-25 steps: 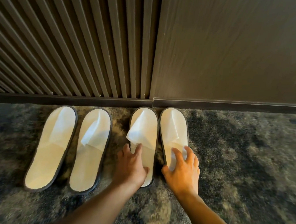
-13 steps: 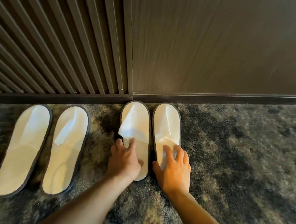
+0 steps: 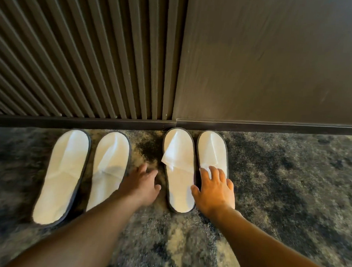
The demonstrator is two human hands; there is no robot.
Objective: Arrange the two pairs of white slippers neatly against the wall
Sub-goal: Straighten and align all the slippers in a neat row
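Two pairs of white slippers with dark edging lie on the carpet, toes toward the wall's baseboard (image 3: 273, 128). The left pair, slipper (image 3: 60, 178) and slipper (image 3: 110, 162), slants a little to the left. The right pair, slipper (image 3: 179, 174) and slipper (image 3: 212, 151), stands straight with toes at the baseboard. My left hand (image 3: 142, 184) hovers over the carpet between the pairs, fingers apart, holding nothing. My right hand (image 3: 215, 190) lies flat on the rightmost slipper's heel half, fingers spread, covering it.
A dark ribbed panel (image 3: 83, 57) and a smooth dark panel (image 3: 276, 63) form the wall. Mottled grey carpet (image 3: 290, 190) stretches to the right of the slippers and toward me.
My left hand has come off the third slipper and moved left into the gap between the pairs. My right hand stays on the rightmost slipper. The camera view swung left.
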